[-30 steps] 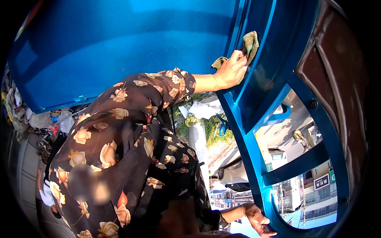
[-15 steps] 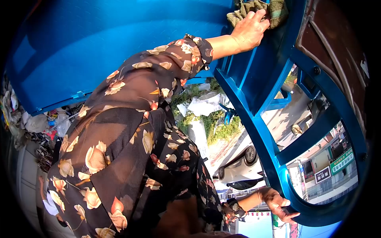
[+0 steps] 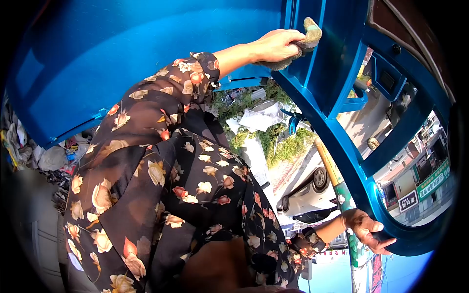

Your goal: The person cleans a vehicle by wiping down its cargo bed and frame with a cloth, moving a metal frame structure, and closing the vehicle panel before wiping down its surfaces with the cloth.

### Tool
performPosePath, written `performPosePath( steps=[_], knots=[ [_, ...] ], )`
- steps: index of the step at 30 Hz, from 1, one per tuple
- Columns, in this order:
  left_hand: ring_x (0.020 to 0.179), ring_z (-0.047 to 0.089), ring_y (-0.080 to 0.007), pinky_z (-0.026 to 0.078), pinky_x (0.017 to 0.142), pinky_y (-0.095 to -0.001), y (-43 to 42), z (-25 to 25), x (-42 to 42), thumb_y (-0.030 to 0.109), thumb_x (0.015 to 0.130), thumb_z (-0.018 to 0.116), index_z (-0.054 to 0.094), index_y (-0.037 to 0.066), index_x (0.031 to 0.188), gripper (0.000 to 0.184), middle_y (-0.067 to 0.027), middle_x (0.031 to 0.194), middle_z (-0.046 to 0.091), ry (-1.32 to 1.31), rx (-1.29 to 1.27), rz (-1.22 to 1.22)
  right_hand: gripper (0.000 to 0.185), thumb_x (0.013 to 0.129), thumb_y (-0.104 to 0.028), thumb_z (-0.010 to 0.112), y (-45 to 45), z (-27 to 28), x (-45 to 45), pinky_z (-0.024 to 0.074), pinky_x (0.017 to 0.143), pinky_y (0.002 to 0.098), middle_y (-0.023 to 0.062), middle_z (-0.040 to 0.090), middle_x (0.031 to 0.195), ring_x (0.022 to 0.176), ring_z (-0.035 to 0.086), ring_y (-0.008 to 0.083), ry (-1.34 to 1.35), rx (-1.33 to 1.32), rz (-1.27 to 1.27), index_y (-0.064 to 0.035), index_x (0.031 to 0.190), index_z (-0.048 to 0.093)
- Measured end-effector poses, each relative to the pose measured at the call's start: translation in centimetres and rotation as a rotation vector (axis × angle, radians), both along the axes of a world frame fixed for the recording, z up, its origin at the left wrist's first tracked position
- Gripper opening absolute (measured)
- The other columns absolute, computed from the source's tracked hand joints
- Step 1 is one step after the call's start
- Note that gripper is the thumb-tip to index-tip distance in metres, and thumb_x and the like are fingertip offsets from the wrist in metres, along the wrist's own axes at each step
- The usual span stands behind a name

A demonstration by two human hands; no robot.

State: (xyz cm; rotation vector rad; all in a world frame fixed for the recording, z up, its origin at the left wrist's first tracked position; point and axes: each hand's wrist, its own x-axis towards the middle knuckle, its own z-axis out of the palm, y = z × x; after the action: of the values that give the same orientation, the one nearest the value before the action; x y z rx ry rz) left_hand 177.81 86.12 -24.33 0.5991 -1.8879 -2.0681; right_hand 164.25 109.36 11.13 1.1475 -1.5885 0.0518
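Note:
My left hand (image 3: pixel 279 46) is closed round a folded, worn greenish-brown cloth (image 3: pixel 311 35), pressed against the blue metal between the broad panel and the ribbed upright. Lower right, my right hand (image 3: pixel 365 230) grips the outer edge of the curved blue frame (image 3: pixel 377 198), with thumb and finger showing on its near side. The rest of its fingers are partly hidden. Both arms wear black flowered sleeves.
A wide blue panel (image 3: pixel 161 53) fills the upper left. Brown trim (image 3: pixel 408 29) borders the frame. Beyond are litter (image 3: pixel 51 158), plants, a white car (image 3: pixel 310 198) and shop buildings, seen upside down. The frame's openings show the street.
My left hand first moved up along the blue metal with the cloth, then came back down and left. My right hand, still on the frame, appears farther right and higher as the view shifted.

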Motion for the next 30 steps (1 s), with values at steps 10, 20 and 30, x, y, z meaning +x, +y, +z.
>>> performPosePath(
  steps=[10, 20, 30],
  knots=[
    [0.106, 0.060, -0.0287, 0.056, 0.081, -0.0422, 9.4, -0.1, -2.3, 0.010, 0.084, 0.056, 0.063, 0.011, 0.111, 0.028, -0.0034, 0.121, 0.060, 0.011, -0.559, -0.270, 0.042, 0.090, -0.026, 0.056, 0.0, -0.4, -0.1, 0.0196, 0.113, 0.0570, 0.0146, 0.051, 0.124, 0.142, 0.026, 0.0389, 0.001, -0.035, -0.034, 0.0026, 0.120, 0.057],
    [0.107, 0.061, -0.0309, 0.055, 0.085, -0.0401, 7.5, -4.1, -1.5, 0.010, 0.086, 0.055, 0.064, 0.013, 0.119, 0.034, -0.0067, 0.115, 0.061, -0.024, -0.754, -0.455, 0.043, 0.094, -0.033, 0.053, -0.3, -1.0, -0.2, 0.0254, 0.109, 0.0590, 0.0161, 0.057, 0.121, 0.138, 0.031, 0.0373, 0.006, -0.066, -0.027, 0.0028, 0.118, 0.056],
    [0.109, 0.060, -0.0331, 0.050, 0.090, -0.0426, 8.3, -8.5, -2.4, 0.005, 0.082, 0.051, 0.065, 0.011, 0.112, 0.034, -0.0104, 0.119, 0.060, -0.373, -0.368, -0.320, 0.037, 0.079, -0.008, 0.050, -0.1, -0.9, -0.3, 0.0210, 0.111, 0.0574, 0.0193, 0.052, 0.129, 0.138, 0.028, 0.0395, -0.019, -0.039, -0.010, 0.0023, 0.115, 0.056]
  ],
)
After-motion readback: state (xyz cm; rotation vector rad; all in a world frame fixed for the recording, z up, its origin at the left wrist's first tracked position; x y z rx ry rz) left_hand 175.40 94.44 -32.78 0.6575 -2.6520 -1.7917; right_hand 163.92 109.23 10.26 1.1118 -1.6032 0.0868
